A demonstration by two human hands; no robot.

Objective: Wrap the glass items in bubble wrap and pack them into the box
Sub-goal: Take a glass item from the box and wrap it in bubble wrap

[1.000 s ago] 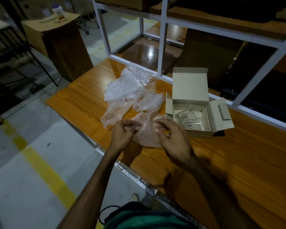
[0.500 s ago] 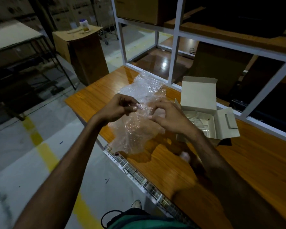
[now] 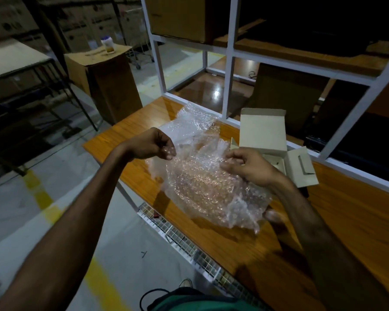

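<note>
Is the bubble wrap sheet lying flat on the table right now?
No, the left hand and right hand hold the bubble wrap sheet up by its top edge above the table.

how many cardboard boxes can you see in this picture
3: a small open box on the table beside the right hand, a tall carton on the floor, another carton on the upper shelf. Others may be hidden in the dark.

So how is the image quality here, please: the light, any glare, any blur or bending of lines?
Head view: dim, warm light, and the shelf bays at upper right are nearly black; glare glints on the bubble wrap sheet and on the glossy surface behind the white frame; slight motion blur on the right hand; the wide-angle lens makes the frame's posts lean.
</note>
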